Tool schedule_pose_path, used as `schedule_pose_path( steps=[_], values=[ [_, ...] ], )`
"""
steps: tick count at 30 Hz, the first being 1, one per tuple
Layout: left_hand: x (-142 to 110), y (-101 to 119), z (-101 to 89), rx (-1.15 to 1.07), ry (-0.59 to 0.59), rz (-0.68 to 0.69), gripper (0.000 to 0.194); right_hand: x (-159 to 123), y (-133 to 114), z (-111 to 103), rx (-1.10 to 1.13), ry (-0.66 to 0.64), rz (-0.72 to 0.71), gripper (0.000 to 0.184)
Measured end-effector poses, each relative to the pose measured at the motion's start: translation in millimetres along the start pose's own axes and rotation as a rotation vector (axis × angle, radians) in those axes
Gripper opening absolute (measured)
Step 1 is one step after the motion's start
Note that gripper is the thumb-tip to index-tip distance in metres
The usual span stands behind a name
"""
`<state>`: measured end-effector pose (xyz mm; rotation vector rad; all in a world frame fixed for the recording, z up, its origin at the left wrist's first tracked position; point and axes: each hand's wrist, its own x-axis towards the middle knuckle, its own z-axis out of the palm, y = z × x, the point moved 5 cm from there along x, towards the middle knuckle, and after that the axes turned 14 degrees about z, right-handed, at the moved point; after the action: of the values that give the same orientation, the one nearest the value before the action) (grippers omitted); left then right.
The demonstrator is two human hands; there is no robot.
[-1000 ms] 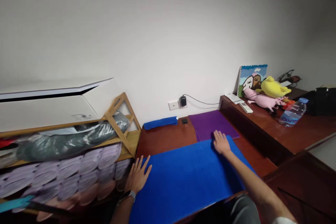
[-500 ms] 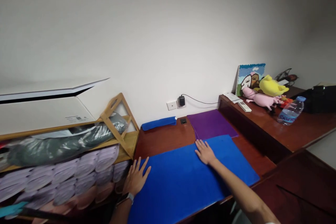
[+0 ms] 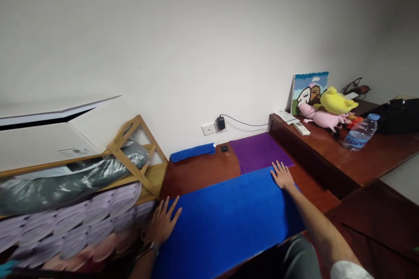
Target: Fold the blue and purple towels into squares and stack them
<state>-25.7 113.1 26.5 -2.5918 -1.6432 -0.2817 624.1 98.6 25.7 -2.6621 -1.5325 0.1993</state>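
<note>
Both spread wide, gripping nothing, left hand (image 3: 163,224) and right hand (image 3: 283,177) apparently keep the blue cloth (image 3: 229,218) flat.

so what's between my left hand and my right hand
In the head view, the large blue cloth spans the stretch between your left hand and your right hand; nothing shows on top of it there.

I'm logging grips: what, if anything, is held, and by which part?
Nothing is held: the left hand lies open at the left edge of the blue cloth, the right hand open at its far edge.
</note>
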Motion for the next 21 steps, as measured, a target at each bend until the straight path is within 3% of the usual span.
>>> schedule_pose_path(
  steps=[7,9,11,14,16,18,21],
  values=[
    [-0.1,5.5,-1.3,-0.022,-0.009,-0.058,0.07,0.2,-9.0,-21.4,-0.072,-0.084,0.037,0.071],
    [0.1,6.3,-1.2,-0.022,-0.011,-0.064,0.07,-12.7,-36.5,-33.5,-0.066,-0.035,-0.02,0.07],
    [0.1,6.3,-0.2,-0.019,-0.017,-0.07,0.07,-38.8,-84.7,-38.8,-0.017,0.025,-0.19,0.07],
    [-0.1,6.0,1.0,-0.019,-0.017,-0.077,0.069,-97.5,-172.4,-24.2,0.105,0.006,-0.534,0.07],
    [-0.4,6.0,0.8,-0.025,-0.006,-0.075,0.069,-132.6,-216.3,-6.0,0.165,-0.043,-0.676,0.072],
    [-0.6,6.0,0.5,-0.031,-0.004,-0.07,0.068,-151.1,-235.0,9.3,0.194,-0.079,-0.719,0.072],
    [-0.5,4.8,0.8,-0.034,-0.016,-0.066,0.068,-139.2,-209.5,14.9,0.171,-0.08,-0.649,0.071]
  ],
)
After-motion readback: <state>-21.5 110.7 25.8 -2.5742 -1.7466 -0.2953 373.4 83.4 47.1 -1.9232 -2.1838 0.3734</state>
